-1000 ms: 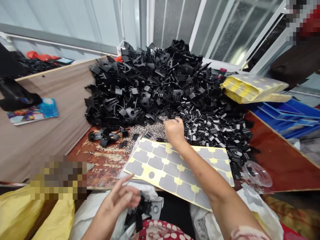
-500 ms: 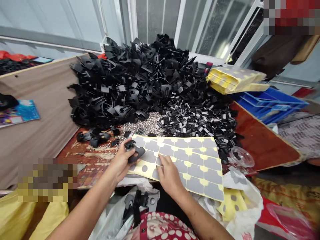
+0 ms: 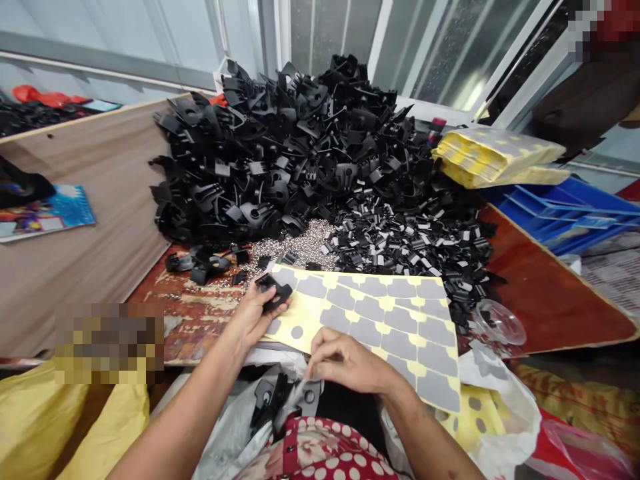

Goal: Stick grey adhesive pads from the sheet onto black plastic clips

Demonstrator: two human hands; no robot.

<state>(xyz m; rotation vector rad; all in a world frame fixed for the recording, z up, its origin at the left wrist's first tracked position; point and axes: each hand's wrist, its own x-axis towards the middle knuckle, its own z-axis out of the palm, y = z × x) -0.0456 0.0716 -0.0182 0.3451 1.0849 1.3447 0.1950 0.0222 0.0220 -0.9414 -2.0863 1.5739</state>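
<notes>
My left hand (image 3: pixel 256 312) holds a black plastic part (image 3: pixel 275 291) at the left end of the sticker sheets. Yellow sheets with rows of grey stickers (image 3: pixel 395 313) lie on the table edge, slightly fanned. My right hand (image 3: pixel 340 360) is over their near edge, thumb and fingertips pinched together on a small, blurred, pale piece (image 3: pixel 299 390). Below it, black parts (image 3: pixel 273 400) rest on a plastic bag by my lap. Behind the sheets lie small silver beads (image 3: pixel 310 243) and a heap of small black clips (image 3: pixel 400 240).
A tall pile of black parts (image 3: pixel 280 153) fills the table's back. At the right are a yellow sticker stack (image 3: pixel 495 157), blue trays (image 3: pixel 565 213) and a clear round container (image 3: pixel 500 322). A brown board (image 3: pixel 110 173) stands left. Yellow bags (image 3: pixel 105 427) sit lower left.
My right hand has moved off the stickers toward my lap, with a pale piece now in its pinch. A grey sticker is gone from the sheet's left part. The view has shifted.
</notes>
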